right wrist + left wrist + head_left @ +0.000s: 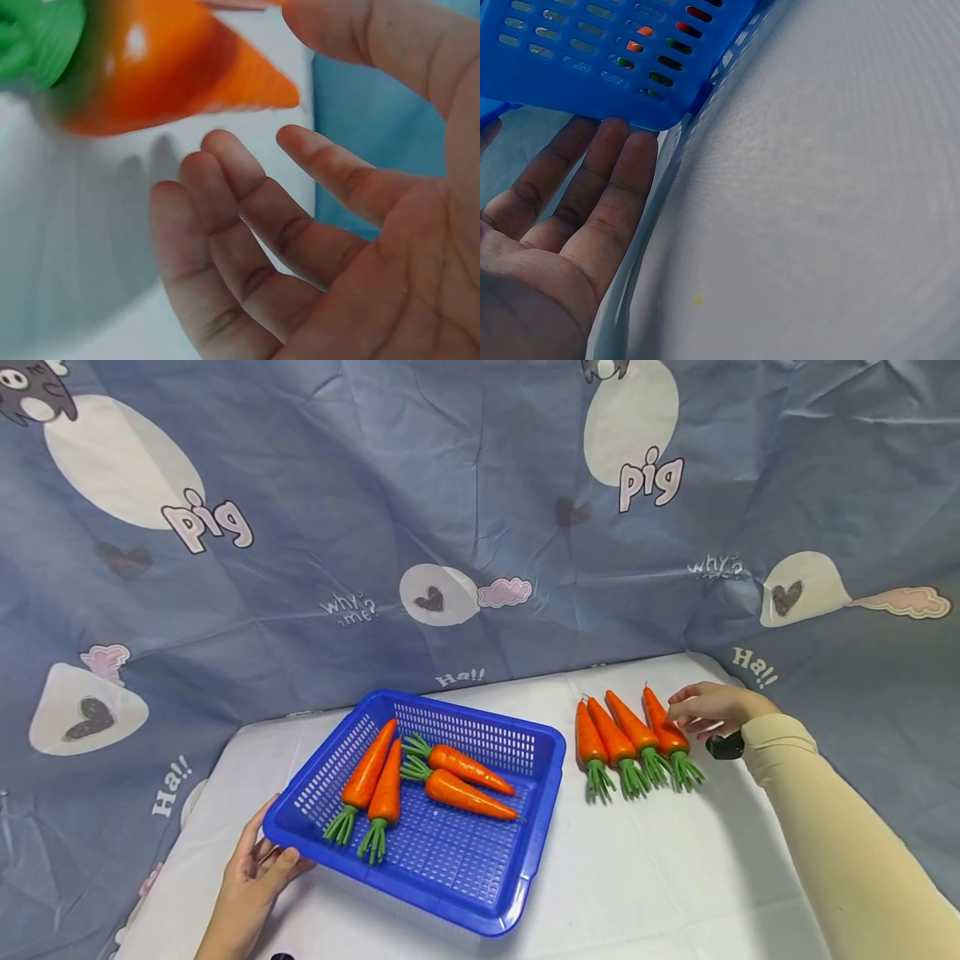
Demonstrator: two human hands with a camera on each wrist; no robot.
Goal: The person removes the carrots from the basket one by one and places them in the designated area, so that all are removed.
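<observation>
A blue plastic basket (542,827) sits on the white table and holds several orange toy carrots (468,793) with green tops. My left hand (255,868) is at its near left corner. In the left wrist view its straight fingers (607,180) touch the underside of the basket corner (592,67). Right of the basket, several more carrots (615,739) lie side by side, tips pointing away. My right hand (708,708) hovers at the rightmost carrot (663,727). The right wrist view shows loosely spread fingers (247,217) just under that carrot (165,67), gripping nothing.
A white cloth (675,877) covers the table. A blue cartoon-print sheet (450,485) hangs close behind and around it as a backdrop. A black wrist-worn device (725,747) sits at my right wrist, above a cream sleeve (840,843).
</observation>
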